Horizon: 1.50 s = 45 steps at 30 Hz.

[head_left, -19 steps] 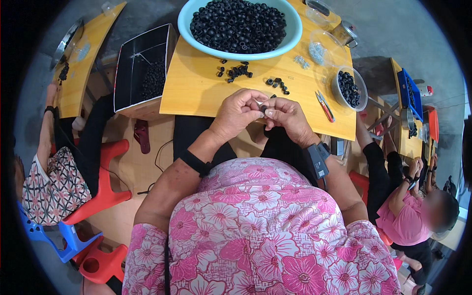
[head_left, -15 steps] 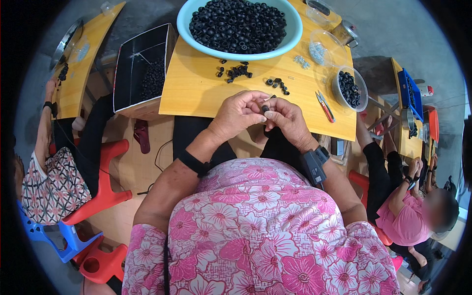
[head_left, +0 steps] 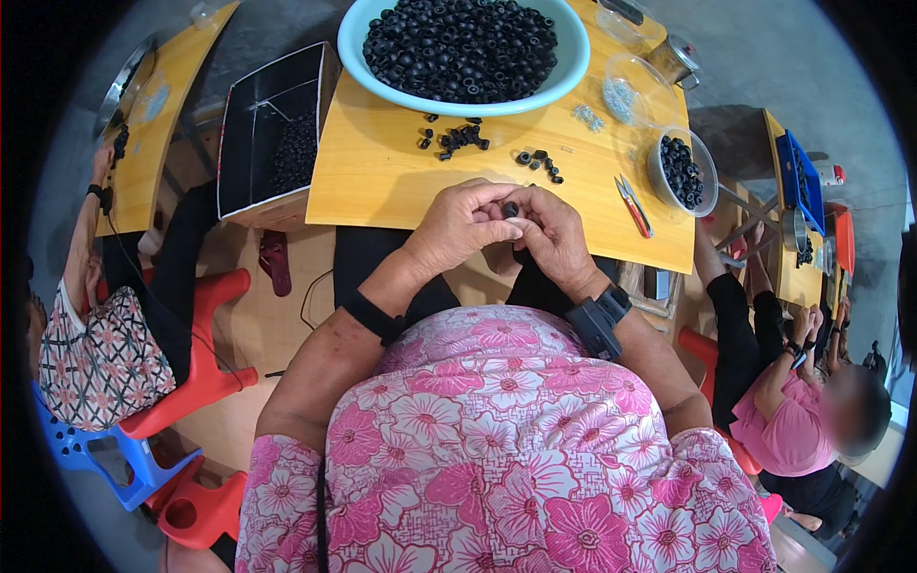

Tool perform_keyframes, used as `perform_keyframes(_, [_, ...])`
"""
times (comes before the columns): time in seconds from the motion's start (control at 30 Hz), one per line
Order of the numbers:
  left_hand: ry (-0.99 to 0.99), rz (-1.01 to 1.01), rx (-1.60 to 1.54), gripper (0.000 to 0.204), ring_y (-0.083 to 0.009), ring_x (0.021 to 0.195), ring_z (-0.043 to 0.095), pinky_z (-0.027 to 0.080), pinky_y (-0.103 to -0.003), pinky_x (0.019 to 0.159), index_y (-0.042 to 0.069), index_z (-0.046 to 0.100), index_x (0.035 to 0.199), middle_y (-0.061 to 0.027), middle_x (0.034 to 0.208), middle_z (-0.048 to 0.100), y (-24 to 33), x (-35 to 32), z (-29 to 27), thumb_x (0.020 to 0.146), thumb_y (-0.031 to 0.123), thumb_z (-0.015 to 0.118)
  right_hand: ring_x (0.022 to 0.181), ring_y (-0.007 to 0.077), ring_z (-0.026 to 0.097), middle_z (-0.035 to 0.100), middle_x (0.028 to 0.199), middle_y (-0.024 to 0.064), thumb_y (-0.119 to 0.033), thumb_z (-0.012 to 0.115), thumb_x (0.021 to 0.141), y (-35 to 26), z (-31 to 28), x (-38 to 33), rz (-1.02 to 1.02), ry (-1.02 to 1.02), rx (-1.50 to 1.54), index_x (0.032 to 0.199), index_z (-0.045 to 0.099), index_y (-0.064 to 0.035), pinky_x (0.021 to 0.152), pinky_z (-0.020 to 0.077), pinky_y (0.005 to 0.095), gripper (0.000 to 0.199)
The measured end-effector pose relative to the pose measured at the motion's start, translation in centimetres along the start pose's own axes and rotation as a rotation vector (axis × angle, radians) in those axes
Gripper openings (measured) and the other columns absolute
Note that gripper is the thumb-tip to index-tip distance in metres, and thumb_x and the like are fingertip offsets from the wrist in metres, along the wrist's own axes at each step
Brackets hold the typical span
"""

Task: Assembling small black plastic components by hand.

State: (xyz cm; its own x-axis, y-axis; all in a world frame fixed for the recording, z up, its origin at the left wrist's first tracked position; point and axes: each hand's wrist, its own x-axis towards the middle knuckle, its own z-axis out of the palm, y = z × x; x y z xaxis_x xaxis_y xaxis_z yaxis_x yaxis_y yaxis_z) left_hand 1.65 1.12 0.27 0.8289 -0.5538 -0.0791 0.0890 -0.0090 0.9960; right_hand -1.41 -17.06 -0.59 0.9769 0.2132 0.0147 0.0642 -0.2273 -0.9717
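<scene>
My left hand (head_left: 455,222) and my right hand (head_left: 554,239) meet just off the near edge of the table, above my lap. Their fingers are closed round a small round black rubber-like part (head_left: 510,208), pinched between the fingertips. Only its dark end shows; the fingers cover the rest. Beyond the hands lie a loose pile of small black parts (head_left: 462,138) and, to its right, a smaller group of black rings (head_left: 541,164).
A pale blue basin (head_left: 352,59) heaped with black parts fills the table's far side. Red-handled snips (head_left: 633,208), a clear bowl (head_left: 711,180) of black rings, small clear pieces (head_left: 588,118) and a metal mug (head_left: 674,59) are at right. A box (head_left: 250,143) stands left. People sit either side.
The black part has turned in my fingers, so its round end now faces up. My right hand has shifted slightly left and closer to my left hand.
</scene>
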Motion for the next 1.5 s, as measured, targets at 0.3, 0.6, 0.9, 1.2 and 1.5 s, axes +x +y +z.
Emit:
perform_keyframes(0.3, [0.021, 0.004, 0.07, 0.046, -0.0029, 0.077, 0.053, 0.047, -0.017, 0.07, -0.005, 0.059, 0.123, 0.0014, 0.091, 0.059, 0.0, 0.1, 0.0, 0.08, 0.005, 0.073, 0.067, 0.0065, 0.056, 0.06, 0.084, 0.0025, 0.001, 0.054, 0.09, -0.3, 0.4, -0.3, 0.152, 0.003, 0.301, 0.106, 0.058, 0.0019, 0.06, 0.048, 0.0206, 0.017])
perform_keyframes(0.6, [0.017, -0.008, -0.017, 0.055, -0.0046, 0.081, 0.06, 0.051, -0.018, 0.076, -0.004, 0.05, 0.133, -0.0022, 0.094, 0.062, -0.3, 0.3, 0.1, 0.081, -0.004, 0.066, 0.064, 0.0069, 0.055, 0.059, 0.082, 0.0031, -0.005, 0.051, 0.094, -0.6, -0.1, 0.2, 0.212, -0.029, 0.346, 0.104, 0.056, 0.0016, 0.058, 0.047, 0.0209, 0.013])
perform_keyframes(0.9, [-0.021, 0.022, 0.134, 0.038, -0.0018, 0.073, 0.049, 0.044, -0.016, 0.067, -0.002, 0.061, 0.122, 0.0041, 0.09, 0.059, -0.1, 0.7, -0.3, 0.087, 0.011, 0.067, 0.063, 0.0056, 0.052, 0.056, 0.079, 0.0019, -0.005, 0.051, 0.092, -0.1, 0.4, 0.0, 0.084, -0.002, 0.168, 0.101, 0.053, 0.0005, 0.054, 0.0451, 0.0204, 0.012])
perform_keyframes(1.2, [-0.009, -0.027, 0.079, 0.037, -0.0022, 0.075, 0.054, 0.047, -0.018, 0.069, -0.003, 0.061, 0.121, 0.0023, 0.087, 0.062, 0.2, 0.6, -0.1, 0.088, 0.012, 0.067, 0.062, 0.0063, 0.054, 0.056, 0.077, 0.0025, -0.004, 0.05, 0.092, -0.7, 0.4, 0.0, 0.17, 0.004, 0.225, 0.102, 0.054, 0.0003, 0.052, 0.0457, 0.0211, 0.011])
perform_keyframes(1.5, [0.001, 0.021, 0.157, 0.036, -0.0047, 0.078, 0.055, 0.048, -0.02, 0.071, -0.003, 0.063, 0.119, -0.0003, 0.09, 0.061, 0.1, 0.5, -0.1, 0.086, 0.011, 0.069, 0.063, 0.0066, 0.055, 0.057, 0.08, 0.003, 0.001, 0.049, 0.09, 0.2, 0.4, -0.2, 0.113, 0.018, 0.269, 0.105, 0.055, 0.002, 0.054, 0.0465, 0.0207, 0.016])
